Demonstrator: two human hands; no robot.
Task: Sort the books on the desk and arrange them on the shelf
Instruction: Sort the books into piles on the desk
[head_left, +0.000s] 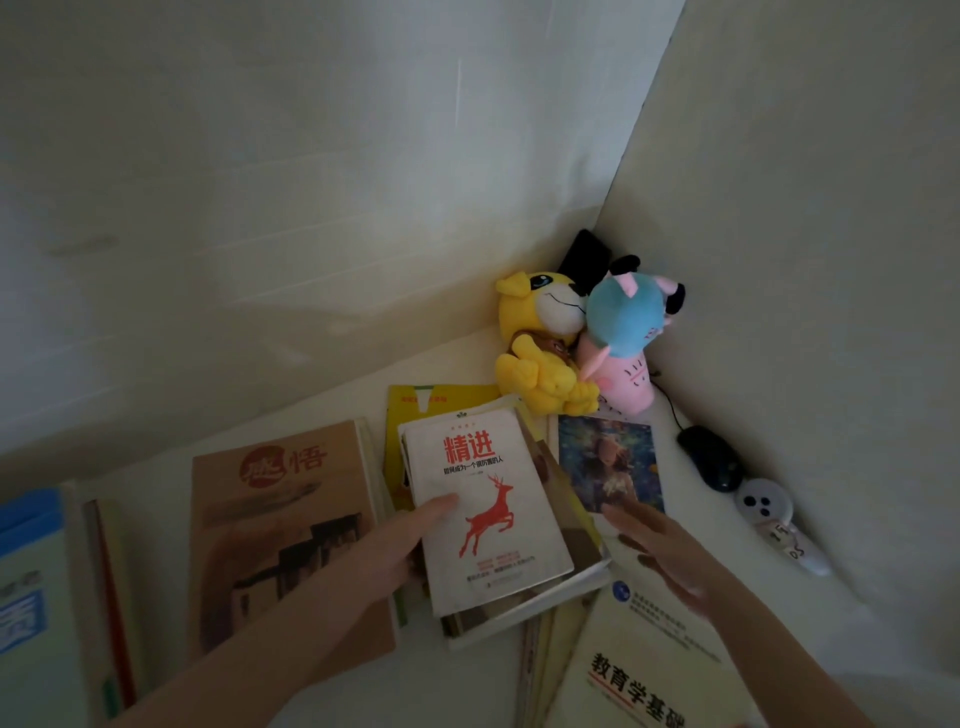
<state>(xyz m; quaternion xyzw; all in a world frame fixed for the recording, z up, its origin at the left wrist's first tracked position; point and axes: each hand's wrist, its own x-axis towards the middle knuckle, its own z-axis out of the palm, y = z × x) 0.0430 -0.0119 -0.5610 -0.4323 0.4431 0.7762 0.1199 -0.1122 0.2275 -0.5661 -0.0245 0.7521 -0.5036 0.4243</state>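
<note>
I see a blue book (31, 582) far left of the deer book (498, 519) and a tan book (280, 530) just left of it. The left hand (384, 545) grips the deer book's left edge, thumb on the cover. That book tops a stack on the desk (467, 686). Just right of it the right hand (660, 551) hovers, fingers straight.

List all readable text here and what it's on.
"精进", subtitle "如何成为一个很厉害的人": white deer book
"悟", after a stylised seal character: brown book
"教育学基", next character cut off: white textbook
Too blurred: blue book, yellow book, remote tag
</note>
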